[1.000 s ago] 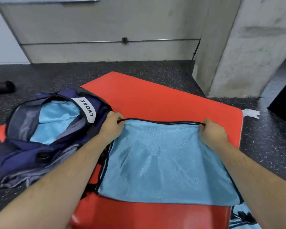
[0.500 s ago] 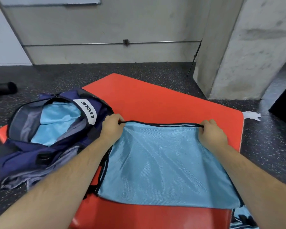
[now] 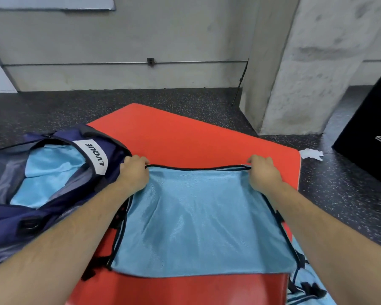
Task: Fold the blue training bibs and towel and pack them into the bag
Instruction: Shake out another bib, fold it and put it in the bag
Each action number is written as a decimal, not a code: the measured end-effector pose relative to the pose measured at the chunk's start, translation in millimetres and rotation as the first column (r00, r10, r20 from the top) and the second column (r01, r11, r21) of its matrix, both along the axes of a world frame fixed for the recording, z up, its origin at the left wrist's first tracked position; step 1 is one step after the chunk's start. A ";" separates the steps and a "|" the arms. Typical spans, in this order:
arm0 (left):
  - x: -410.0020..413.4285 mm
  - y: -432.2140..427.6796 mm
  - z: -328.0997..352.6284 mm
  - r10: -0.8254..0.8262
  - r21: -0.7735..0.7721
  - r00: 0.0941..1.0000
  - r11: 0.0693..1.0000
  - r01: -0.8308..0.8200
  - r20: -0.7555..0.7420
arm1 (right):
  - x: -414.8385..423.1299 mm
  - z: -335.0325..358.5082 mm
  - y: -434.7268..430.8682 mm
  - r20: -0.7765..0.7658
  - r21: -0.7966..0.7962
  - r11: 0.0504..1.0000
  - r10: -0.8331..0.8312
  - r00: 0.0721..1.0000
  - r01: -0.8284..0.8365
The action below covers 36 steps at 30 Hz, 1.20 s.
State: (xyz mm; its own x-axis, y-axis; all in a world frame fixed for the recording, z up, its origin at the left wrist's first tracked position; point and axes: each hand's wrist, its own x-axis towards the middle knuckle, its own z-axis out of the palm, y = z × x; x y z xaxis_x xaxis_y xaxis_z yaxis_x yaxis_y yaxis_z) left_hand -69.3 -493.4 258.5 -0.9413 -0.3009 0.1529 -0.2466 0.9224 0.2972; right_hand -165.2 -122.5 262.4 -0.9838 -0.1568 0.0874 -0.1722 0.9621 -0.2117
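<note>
A light blue mesh bib [image 3: 198, 221] with black trim lies flat on the red mat [image 3: 185, 137]. My left hand [image 3: 133, 171] pinches its far left corner and my right hand [image 3: 263, 172] pinches its far right corner. Left of the mat lies the open navy bag [image 3: 59, 172] with a white LVQUE label. Light blue fabric [image 3: 51, 172] shows inside it. Another light blue piece with black trim [image 3: 306, 289] pokes out at the bottom right, mostly out of frame.
The mat lies on dark speckled floor [image 3: 53, 111]. A concrete pillar [image 3: 306, 69] rises at the far right and a black box [image 3: 370, 137] stands beside it. A crumpled white scrap [image 3: 310, 154] lies by the mat's right corner. A grey wall [image 3: 130, 45] runs across the back.
Both hands keep hold of the bib's far corners and have drawn slightly closer together. The view has tilted up a little, bringing the black box into sight.
</note>
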 end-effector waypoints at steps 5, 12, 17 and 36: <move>-4.1 -1.3 64.9 -0.072 0.197 0.992 0.976 0.091 -0.102 | -10.0 46.9 10.5 -0.198 0.032 0.999 0.033 0.980 -0.027; 36.0 -1.9 173.9 -0.087 0.275 0.940 0.944 0.184 -0.330 | 35.1 154.7 26.2 -0.216 -0.423 0.886 0.106 0.971 -0.190; 87.7 -1.6 227.0 -0.218 0.174 0.900 0.938 0.300 -0.377 | 88.0 213.9 39.0 -0.304 -0.460 0.829 0.189 0.934 -0.318; 192.2 -30.2 291.7 -0.421 -0.027 0.907 0.907 0.421 -0.021 | 195.2 296.6 84.6 -0.003 -0.247 0.842 0.494 0.869 -0.480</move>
State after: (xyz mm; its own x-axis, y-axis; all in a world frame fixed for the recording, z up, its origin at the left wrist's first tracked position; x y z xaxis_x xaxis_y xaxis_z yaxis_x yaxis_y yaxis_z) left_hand 122.9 -523.6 550.1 -0.9754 0.1264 0.1805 0.1737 0.9450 0.2770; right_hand 30.1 -38.0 559.1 -0.7903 -0.5996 0.1260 -0.5857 0.6790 -0.4427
